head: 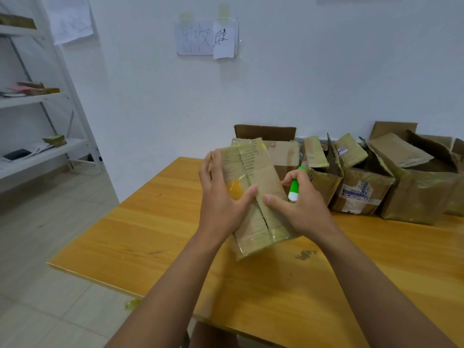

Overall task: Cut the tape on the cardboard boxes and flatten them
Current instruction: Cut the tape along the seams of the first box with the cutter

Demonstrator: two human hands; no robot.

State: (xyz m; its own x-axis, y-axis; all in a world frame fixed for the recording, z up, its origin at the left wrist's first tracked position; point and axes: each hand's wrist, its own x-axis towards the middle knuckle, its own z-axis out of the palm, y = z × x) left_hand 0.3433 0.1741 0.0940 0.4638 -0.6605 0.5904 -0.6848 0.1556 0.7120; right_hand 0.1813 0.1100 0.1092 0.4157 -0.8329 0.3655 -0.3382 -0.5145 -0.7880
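Observation:
A small taped cardboard box [258,197] is held tilted above the wooden table [155,234], its top seam split open along the middle. My left hand [221,197] grips its left side, thumb pressing beside the seam. My right hand [301,202] holds a green and white cutter [294,185] in curled fingers while its thumb presses on the right flap of the same box.
Several opened cardboard boxes [361,187] stand in a row at the table's back right, one filled with flattened pieces. A white shelf rack [50,101] stands at the left by the wall. Tiled floor lies left of the table.

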